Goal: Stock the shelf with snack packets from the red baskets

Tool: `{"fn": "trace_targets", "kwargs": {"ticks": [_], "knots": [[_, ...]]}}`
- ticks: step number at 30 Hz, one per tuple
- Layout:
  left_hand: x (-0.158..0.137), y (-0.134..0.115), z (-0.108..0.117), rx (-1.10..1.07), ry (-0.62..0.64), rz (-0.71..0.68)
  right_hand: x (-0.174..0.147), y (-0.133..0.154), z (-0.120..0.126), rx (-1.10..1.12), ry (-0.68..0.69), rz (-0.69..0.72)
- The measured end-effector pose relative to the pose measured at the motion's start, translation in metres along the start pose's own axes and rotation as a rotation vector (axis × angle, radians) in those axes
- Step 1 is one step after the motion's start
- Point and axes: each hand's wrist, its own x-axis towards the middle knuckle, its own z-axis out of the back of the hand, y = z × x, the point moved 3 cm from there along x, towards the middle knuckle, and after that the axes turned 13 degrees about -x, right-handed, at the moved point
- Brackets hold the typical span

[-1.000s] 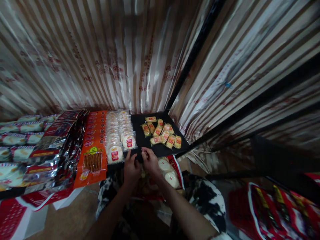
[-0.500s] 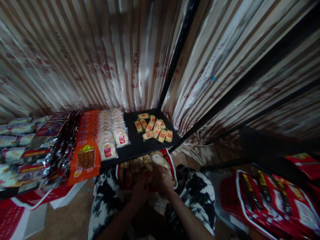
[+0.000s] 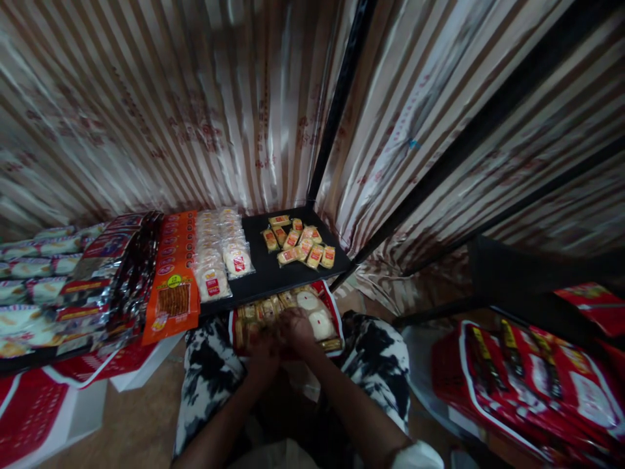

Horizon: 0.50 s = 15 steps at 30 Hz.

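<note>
A red basket with a white rim (image 3: 338, 319) stands between my knees, just in front of the black shelf (image 3: 263, 286). Small yellow wrapped snack packets (image 3: 266, 309) fill its left and middle. At its right lie round white wrapped crackers (image 3: 319, 324). Both hands are down in the basket, close together. My left hand (image 3: 263, 352) is over the packets at the front left, its fingers dark and blurred. Beside it my right hand (image 3: 296, 331) has its fingers curled among the packets, left of the crackers. What it grips is hidden.
On the shelf lie several loose yellow packets (image 3: 305, 245), rows of white cracker packs (image 3: 215, 284), an orange snack bag (image 3: 173, 303) and dark bags (image 3: 129, 273). A slanting black post (image 3: 390, 228) rises at the right. Another red basket (image 3: 469, 361) holds red packages.
My hands have shifted slightly left and up in the view, and my right hand now bares more of the white crackers. The shelf's packets look unmoved.
</note>
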Motion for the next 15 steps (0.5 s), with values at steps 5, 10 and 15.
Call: {"fn": "trace_targets", "kwargs": {"ticks": [5, 10, 15], "knots": [[0.022, 0.004, 0.033, 0.151, -0.204, -0.074, -0.007, -0.027, 0.011, -0.015, -0.107, -0.149], [0.050, 0.001, 0.052, 0.318, -0.271, -0.075, 0.000, -0.048, 0.021, -0.094, -0.154, -0.205], [0.080, 0.006, 0.057, 0.228, -0.234, 0.001, 0.024, -0.050, 0.016, -0.107, -0.100, -0.223]]}}
